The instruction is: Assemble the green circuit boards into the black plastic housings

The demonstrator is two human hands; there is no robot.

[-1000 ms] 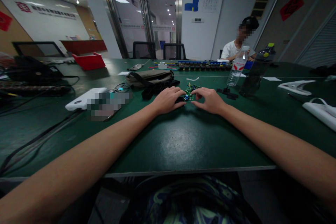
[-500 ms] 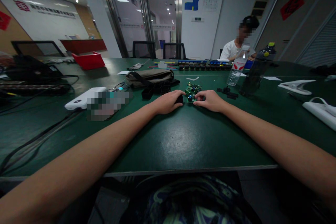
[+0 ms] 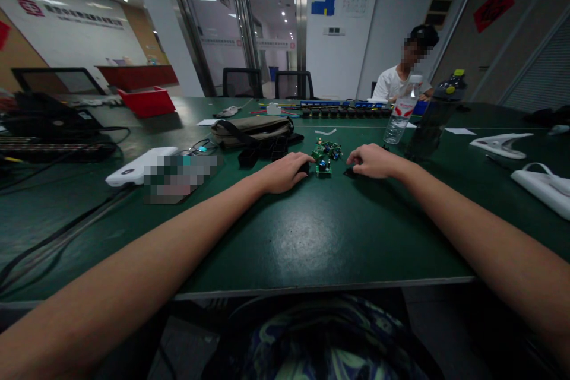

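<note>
My left hand [image 3: 287, 172] rests on the table with its fingers curled round a small black plastic piece [image 3: 304, 168], mostly covered by them. Just right of it lies a loose pile of small green circuit boards [image 3: 327, 151]; one board with a blue component [image 3: 323, 167] sits at the near side. To the right of the pile, apart from it, is my right hand [image 3: 373, 160], fingers bent. A small black part [image 3: 350, 173] shows at its thumb and fingertips, seemingly pinched; its shape is unclear. More black parts behind that hand are largely hidden.
Beyond my left hand lie black open boxes [image 3: 262, 153] and a grey-brown bag [image 3: 253, 130]. A water bottle [image 3: 398, 116] and a dark bottle [image 3: 434, 116] stand at right. A white power bank [image 3: 138, 166] lies left. Another person [image 3: 396, 83] sits across the table.
My right hand has moved right, off the circuit boards, and a black part now shows at its fingertips. My left hand stays on the black piece. The view has shifted slightly.
</note>
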